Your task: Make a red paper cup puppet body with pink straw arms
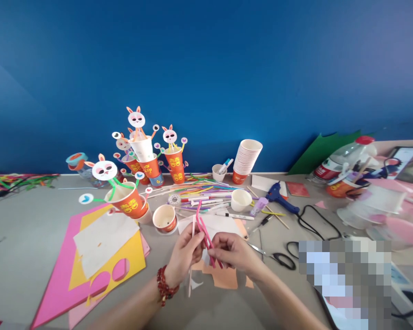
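Note:
My left hand (183, 253), with a red bead bracelet (165, 285) at the wrist, is closed around a pale thin stick (189, 283) and pink bendy straws (203, 224). The pale stick runs upright through the grip and shows above and below it. One pink straw bends near its top. My right hand (234, 251) pinches the lower part of the pink straws between thumb and fingers. Orange paper scraps (225, 277) and a white sheet (220, 223) lie beneath and behind my hands.
Red paper cups with rabbit figures (125, 201) stand at the left, near pink and yellow sheets (137, 256). Behind are loose straws and markers (206, 201) and a cup stack (248, 158). A glue gun (280, 197), scissors (284, 261) and a bottle (347, 158) are right.

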### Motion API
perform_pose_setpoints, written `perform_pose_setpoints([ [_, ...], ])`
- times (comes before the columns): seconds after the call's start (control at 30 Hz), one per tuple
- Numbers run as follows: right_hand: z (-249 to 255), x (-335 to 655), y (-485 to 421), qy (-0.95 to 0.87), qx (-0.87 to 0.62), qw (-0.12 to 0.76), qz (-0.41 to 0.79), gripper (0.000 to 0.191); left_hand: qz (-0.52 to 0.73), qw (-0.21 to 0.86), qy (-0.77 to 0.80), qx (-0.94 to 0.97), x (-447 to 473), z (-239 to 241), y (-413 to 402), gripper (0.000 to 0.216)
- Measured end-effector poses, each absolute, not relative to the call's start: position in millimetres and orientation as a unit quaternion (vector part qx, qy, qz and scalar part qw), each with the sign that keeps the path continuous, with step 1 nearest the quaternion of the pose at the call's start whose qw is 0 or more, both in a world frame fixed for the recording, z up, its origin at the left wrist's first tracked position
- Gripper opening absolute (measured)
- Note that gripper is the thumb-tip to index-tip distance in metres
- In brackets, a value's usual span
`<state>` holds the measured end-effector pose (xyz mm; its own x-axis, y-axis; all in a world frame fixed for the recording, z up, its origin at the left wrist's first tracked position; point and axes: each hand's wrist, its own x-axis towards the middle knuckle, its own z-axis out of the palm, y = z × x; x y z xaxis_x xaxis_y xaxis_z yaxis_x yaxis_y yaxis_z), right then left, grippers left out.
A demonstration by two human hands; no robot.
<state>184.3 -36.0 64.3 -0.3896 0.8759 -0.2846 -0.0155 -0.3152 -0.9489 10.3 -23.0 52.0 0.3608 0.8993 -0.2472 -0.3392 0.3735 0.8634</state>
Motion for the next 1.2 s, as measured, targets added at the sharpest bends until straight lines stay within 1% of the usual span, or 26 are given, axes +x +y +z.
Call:
perform_pose_setpoints([
  [0.2, 61, 179, -40, -0.488, -0.435, 0.338, 0.677, 0.044, 0.4, 0.743, 0.362, 0.396, 12, 55, -26, 0.034],
  [0.4, 61, 177, -40, -0.49, -0.428, 0.35, 0.674, 0.045, 0.399, 0.718, 0.387, 0.418, 14, 55, -25, 0.036],
  [0.53, 59, 182, -44, -0.47, -0.429, 0.351, 0.687, 0.05, 0.446, 0.705, 0.394, 0.386, 11, 59, -22, 0.037],
  [0.7, 60, 178, -50, -0.468, -0.401, 0.382, 0.689, 0.044, 0.517, 0.652, 0.395, 0.389, 9, 59, -21, 0.036],
  [0.8, 63, 169, -53, -0.481, -0.403, 0.401, 0.667, 0.044, 0.556, 0.618, 0.396, 0.391, 11, 54, -26, 0.032],
  [0.93, 69, 171, -54, -0.488, -0.396, 0.399, 0.667, 0.043, 0.567, 0.646, 0.326, 0.394, 5, 52, -29, 0.026],
  [1.03, 78, 188, -53, -0.535, -0.38, 0.349, 0.669, 0.037, 0.578, 0.682, 0.269, 0.359, -8, 60, -19, 0.026],
  [1.1, 87, 201, -50, -0.593, -0.367, 0.283, 0.658, 0.033, 0.538, 0.717, 0.29, 0.336, -17, 69, -7, 0.024],
  [1.13, 92, 206, -49, -0.627, -0.358, 0.249, 0.646, 0.03, 0.464, 0.753, 0.303, 0.354, -21, 73, -2, 0.025],
  [1.17, 95, 211, -47, -0.661, -0.353, 0.222, 0.624, 0.026, 0.361, 0.786, 0.31, 0.395, -24, 77, 3, 0.028],
  [1.2, 98, 213, -45, -0.692, -0.35, 0.204, 0.598, 0.023, 0.272, 0.799, 0.308, 0.439, -26, 80, 7, 0.031],
])
